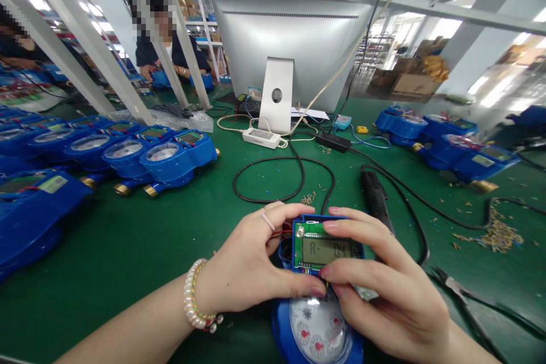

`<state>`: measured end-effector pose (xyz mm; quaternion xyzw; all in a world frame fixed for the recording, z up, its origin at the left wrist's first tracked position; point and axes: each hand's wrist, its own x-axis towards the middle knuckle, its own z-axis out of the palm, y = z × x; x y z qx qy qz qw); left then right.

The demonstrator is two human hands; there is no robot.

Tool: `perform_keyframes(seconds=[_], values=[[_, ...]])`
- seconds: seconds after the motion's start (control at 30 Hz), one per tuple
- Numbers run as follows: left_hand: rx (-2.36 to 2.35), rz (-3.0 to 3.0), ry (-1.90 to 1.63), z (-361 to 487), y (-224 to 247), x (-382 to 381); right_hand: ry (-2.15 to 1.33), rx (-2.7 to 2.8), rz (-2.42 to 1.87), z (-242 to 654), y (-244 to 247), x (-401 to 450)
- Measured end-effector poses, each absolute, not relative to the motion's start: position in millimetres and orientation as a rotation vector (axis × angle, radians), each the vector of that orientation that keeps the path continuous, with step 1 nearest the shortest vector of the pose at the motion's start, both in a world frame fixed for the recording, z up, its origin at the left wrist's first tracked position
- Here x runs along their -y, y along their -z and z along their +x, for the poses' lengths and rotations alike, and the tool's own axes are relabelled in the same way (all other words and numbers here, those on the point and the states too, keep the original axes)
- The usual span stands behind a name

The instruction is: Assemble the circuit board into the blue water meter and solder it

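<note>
A blue water meter lies in front of me, its round clear dial towards me. At its far end sits a green circuit board whose display reads "A- 04". My left hand, with a ring and beaded bracelet, is closed round the meter's left side, index finger at the far edge and thumb near the dial. The fingers of my right hand are bent over the board's right side. Its thumb and index finger meet near thin coloured wires at the board's near edge; their exact grip is partly hidden.
Several blue meters stand in rows at left; more are at right. A black-handled tool, pliers, loose screws and cables lie on the green table. A monitor stands behind; people work beyond.
</note>
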<state>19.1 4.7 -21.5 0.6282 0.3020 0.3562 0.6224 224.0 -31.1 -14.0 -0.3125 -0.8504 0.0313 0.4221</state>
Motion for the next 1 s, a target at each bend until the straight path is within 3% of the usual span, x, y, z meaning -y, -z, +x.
perform_keyframes(seconds=[1.0], values=[[-0.685,1.536,-0.841,19.5,17.9,-6.3,-0.095,2.104,-0.798,224.1,19.6,31.5]])
